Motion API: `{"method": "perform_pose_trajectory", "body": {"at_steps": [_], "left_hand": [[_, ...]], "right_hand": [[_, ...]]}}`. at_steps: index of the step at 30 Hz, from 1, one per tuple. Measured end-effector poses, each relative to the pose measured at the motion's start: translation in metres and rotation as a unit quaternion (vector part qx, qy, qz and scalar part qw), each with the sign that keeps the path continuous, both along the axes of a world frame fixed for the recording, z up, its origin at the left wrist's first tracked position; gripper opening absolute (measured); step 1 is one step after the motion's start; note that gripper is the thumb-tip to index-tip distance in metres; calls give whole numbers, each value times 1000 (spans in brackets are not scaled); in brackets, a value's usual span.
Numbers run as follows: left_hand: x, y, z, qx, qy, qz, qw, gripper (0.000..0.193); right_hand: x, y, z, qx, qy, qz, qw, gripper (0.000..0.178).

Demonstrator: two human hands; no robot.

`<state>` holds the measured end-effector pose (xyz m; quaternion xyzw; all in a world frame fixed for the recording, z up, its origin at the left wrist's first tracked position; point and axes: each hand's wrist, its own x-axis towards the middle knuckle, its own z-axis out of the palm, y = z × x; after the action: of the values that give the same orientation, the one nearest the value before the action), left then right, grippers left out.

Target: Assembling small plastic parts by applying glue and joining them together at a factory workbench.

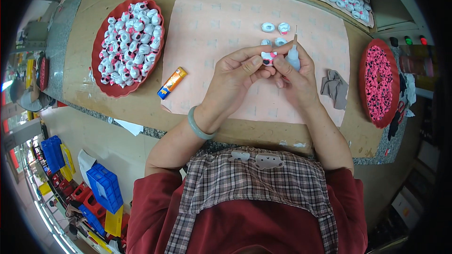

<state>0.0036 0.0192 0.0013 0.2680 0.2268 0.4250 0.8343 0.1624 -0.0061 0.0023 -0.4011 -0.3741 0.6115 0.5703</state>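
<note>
Over the pink sheet (202,33), both hands meet at a small white animal-like piece (269,58) with black and pink patches. My left hand (235,73), a pale green bangle (198,123) on its wrist, is closed on this piece, pinching it between thumb and fingers. The right hand (299,77) is closed too: its thumb touches the piece's right side. Held among its fingers is a small translucent squeeze bottle (293,57), its thin needle tip pointing up. Just beyond the fingers lie several white pieces (268,27), two partly hidden.
At left stands a red scalloped tray (97,61) heaped with white pieces. A red oval tray (363,80) of small pink-and-black parts sits at right. An orange-and-blue packet (172,83) and a crumpled grey cloth (334,88) lie nearby. Blue crates (103,186) stand lower left.
</note>
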Motion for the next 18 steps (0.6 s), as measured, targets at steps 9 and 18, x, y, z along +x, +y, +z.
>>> {"method": "perform_pose_trajectory", "body": {"at_steps": [9, 18], "left_hand": [[3, 0, 10, -18, 7, -4, 1000, 29], [-1, -2, -4, 58, 38, 48, 996, 23]], "right_hand": [[3, 3, 3, -39, 42, 0, 998, 10], [-18, -5, 6, 8, -105, -50, 993, 8]]}}
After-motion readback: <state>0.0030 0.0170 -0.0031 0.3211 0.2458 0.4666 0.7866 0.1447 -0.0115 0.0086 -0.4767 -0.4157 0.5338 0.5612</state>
